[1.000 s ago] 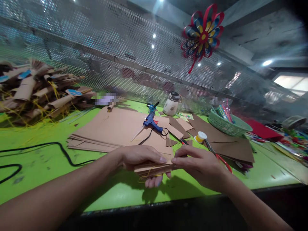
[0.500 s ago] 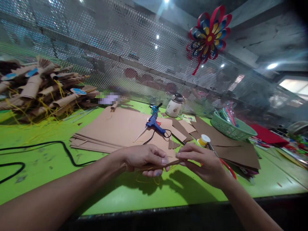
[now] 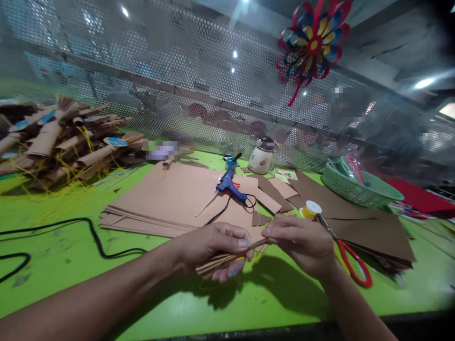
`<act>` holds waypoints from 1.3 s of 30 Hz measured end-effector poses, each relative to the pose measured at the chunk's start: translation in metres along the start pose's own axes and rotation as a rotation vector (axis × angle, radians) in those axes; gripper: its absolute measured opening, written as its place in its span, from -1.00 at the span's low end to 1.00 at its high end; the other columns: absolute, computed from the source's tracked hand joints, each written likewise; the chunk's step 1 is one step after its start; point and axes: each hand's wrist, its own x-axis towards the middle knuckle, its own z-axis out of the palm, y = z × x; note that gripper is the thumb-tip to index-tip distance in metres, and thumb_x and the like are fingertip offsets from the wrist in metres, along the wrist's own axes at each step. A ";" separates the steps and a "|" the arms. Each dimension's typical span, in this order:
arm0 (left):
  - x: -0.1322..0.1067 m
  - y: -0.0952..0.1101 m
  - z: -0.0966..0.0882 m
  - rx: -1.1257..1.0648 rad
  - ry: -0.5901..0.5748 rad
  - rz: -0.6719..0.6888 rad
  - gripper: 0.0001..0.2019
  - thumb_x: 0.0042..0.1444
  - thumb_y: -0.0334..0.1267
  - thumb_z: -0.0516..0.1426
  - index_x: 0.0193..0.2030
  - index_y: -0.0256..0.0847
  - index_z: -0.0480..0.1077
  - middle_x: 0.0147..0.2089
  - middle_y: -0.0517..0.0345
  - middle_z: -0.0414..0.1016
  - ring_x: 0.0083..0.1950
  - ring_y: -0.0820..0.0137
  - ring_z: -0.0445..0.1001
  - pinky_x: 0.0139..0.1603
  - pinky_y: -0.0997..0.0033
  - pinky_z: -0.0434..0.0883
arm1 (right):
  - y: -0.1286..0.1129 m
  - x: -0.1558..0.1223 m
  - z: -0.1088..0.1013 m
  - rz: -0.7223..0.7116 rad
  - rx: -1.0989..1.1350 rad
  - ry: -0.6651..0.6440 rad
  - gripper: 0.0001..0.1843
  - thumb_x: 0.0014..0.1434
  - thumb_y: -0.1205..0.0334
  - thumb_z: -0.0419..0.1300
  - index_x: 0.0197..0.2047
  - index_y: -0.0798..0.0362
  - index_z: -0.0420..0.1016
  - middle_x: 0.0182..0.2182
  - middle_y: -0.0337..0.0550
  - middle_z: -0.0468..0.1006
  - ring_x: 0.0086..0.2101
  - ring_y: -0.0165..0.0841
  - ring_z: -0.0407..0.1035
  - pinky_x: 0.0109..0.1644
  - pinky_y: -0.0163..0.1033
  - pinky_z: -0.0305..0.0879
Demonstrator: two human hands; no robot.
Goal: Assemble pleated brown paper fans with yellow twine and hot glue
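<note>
Many rolled brown-paper bundles with trailing yellow strings point(image 3: 46, 136) heap up at the left of the frame. Lower centre, I see the left hand point(image 3: 220, 244) gripping a layered brown-paper stack point(image 3: 213, 264), the right hand point(image 3: 302, 244) pinching its right end between thumb and fingers. Beyond, red-handled metal scissors point(image 3: 341, 246) lie partly on the green tabletop point(image 3: 387, 293).
</note>
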 end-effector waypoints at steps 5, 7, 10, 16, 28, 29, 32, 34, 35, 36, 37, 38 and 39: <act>0.005 -0.004 -0.003 0.030 0.060 -0.016 -0.84 0.17 -0.22 0.08 -0.25 -0.29 0.34 -0.57 0.20 0.38 -0.67 0.57 0.29 -0.67 0.63 0.20 | 0.009 -0.006 0.005 0.121 0.094 -0.107 -0.67 0.16 0.41 0.19 0.00 0.01 0.46 -0.26 -0.09 0.53 -0.25 -0.33 0.42 -0.20 -0.22 0.37; 0.007 -0.005 -0.001 0.114 0.108 0.036 -0.82 0.19 -0.17 0.06 -0.30 -0.26 0.30 -0.58 0.24 0.35 -0.65 0.59 0.27 -0.64 0.63 0.19 | 0.007 -0.006 0.011 0.245 0.164 -0.072 -0.69 0.17 0.27 0.19 0.01 0.00 0.44 -0.21 -0.07 0.51 -0.26 -0.32 0.42 -0.19 -0.19 0.38; 0.009 -0.005 0.003 0.363 0.216 0.150 -0.74 0.21 -0.07 0.02 -0.35 -0.24 0.25 -0.58 0.27 0.31 -0.62 0.58 0.24 -0.61 0.61 0.16 | 0.004 -0.003 0.027 0.541 0.255 0.047 -0.59 0.18 0.14 0.19 0.09 0.01 0.33 -0.27 -0.10 0.50 -0.35 -0.35 0.42 -0.29 -0.23 0.39; 0.013 -0.009 0.008 0.704 0.423 0.333 -0.75 0.21 -0.10 -0.02 -0.35 -0.24 0.28 -0.60 0.32 0.22 -0.61 0.55 0.15 -0.56 0.54 0.11 | -0.003 0.009 0.047 0.811 0.368 0.175 -0.70 0.10 0.05 0.25 -0.22 0.11 0.40 -0.63 -0.31 0.40 -0.63 -0.51 0.25 -0.58 -0.42 0.18; 0.007 -0.007 0.005 0.633 0.270 0.296 -0.66 0.20 0.04 -0.02 -0.31 -0.24 0.26 -0.59 0.31 0.21 -0.63 0.56 0.15 -0.59 0.55 0.09 | 0.004 0.006 0.054 0.663 0.510 0.227 -0.70 0.10 0.04 0.24 -0.24 0.13 0.46 -0.60 -0.25 0.45 -0.65 -0.53 0.23 -0.63 -0.43 0.12; 0.007 -0.007 0.005 0.623 0.252 0.288 -0.65 0.19 0.05 -0.02 -0.33 -0.23 0.26 -0.59 0.31 0.22 -0.63 0.57 0.15 -0.59 0.55 0.09 | 0.005 0.004 0.053 0.644 0.506 0.218 -0.68 0.12 0.02 0.22 -0.22 0.13 0.46 -0.58 -0.23 0.47 -0.62 -0.50 0.27 -0.60 -0.41 0.17; 0.008 -0.009 0.006 0.563 0.220 0.283 -0.65 0.19 0.05 0.00 -0.37 -0.23 0.23 -0.58 0.30 0.23 -0.63 0.59 0.13 -0.59 0.55 0.07 | 0.007 0.001 0.053 0.620 0.484 0.245 -0.65 0.14 -0.02 0.18 -0.20 0.13 0.47 -0.58 -0.20 0.49 -0.62 -0.48 0.30 -0.58 -0.39 0.20; 0.009 -0.011 0.006 0.520 0.235 0.289 -0.67 0.19 0.02 0.00 -0.38 -0.22 0.21 -0.57 0.30 0.23 -0.63 0.60 0.12 -0.59 0.56 0.06 | 0.011 -0.001 0.054 0.626 0.478 0.261 -0.64 0.16 -0.02 0.16 -0.21 0.14 0.48 -0.60 -0.22 0.48 -0.68 -0.52 0.22 -0.62 -0.39 0.15; 0.009 -0.011 0.006 0.517 0.250 0.281 -0.68 0.18 0.01 0.01 -0.39 -0.21 0.20 -0.57 0.30 0.23 -0.63 0.60 0.12 -0.60 0.56 0.06 | 0.013 -0.002 0.054 0.630 0.482 0.260 -0.63 0.17 -0.03 0.15 -0.20 0.15 0.48 -0.61 -0.23 0.47 -0.69 -0.53 0.19 -0.62 -0.39 0.13; 0.009 -0.012 0.006 0.530 0.266 0.263 -0.70 0.17 -0.01 0.02 -0.40 -0.21 0.19 -0.57 0.30 0.24 -0.63 0.59 0.13 -0.60 0.56 0.06 | 0.014 -0.002 0.055 0.634 0.489 0.255 -0.61 0.17 -0.03 0.14 -0.18 0.15 0.49 -0.61 -0.23 0.46 -0.69 -0.54 0.18 -0.62 -0.39 0.12; 0.009 -0.012 0.005 0.552 0.280 0.246 -0.72 0.16 -0.03 0.03 -0.41 -0.20 0.19 -0.57 0.30 0.25 -0.64 0.58 0.14 -0.61 0.56 0.07 | 0.016 -0.003 0.055 0.640 0.494 0.249 -0.60 0.18 -0.03 0.13 -0.16 0.16 0.49 -0.61 -0.24 0.44 -0.68 -0.54 0.18 -0.62 -0.39 0.12; 0.009 -0.012 0.005 0.574 0.291 0.229 -0.73 0.15 -0.05 0.04 -0.41 -0.20 0.19 -0.57 0.29 0.26 -0.64 0.58 0.15 -0.61 0.55 0.08 | 0.017 -0.004 0.055 0.647 0.496 0.252 -0.58 0.18 -0.03 0.12 -0.12 0.16 0.49 -0.61 -0.26 0.42 -0.68 -0.54 0.18 -0.61 -0.40 0.11; 0.009 -0.011 0.005 0.594 0.298 0.217 -0.75 0.14 -0.07 0.05 -0.42 -0.20 0.19 -0.58 0.29 0.28 -0.65 0.57 0.16 -0.62 0.55 0.09 | 0.017 -0.004 0.055 0.656 0.496 0.259 -0.57 0.18 -0.03 0.12 -0.09 0.17 0.48 -0.62 -0.28 0.39 -0.68 -0.55 0.17 -0.61 -0.40 0.10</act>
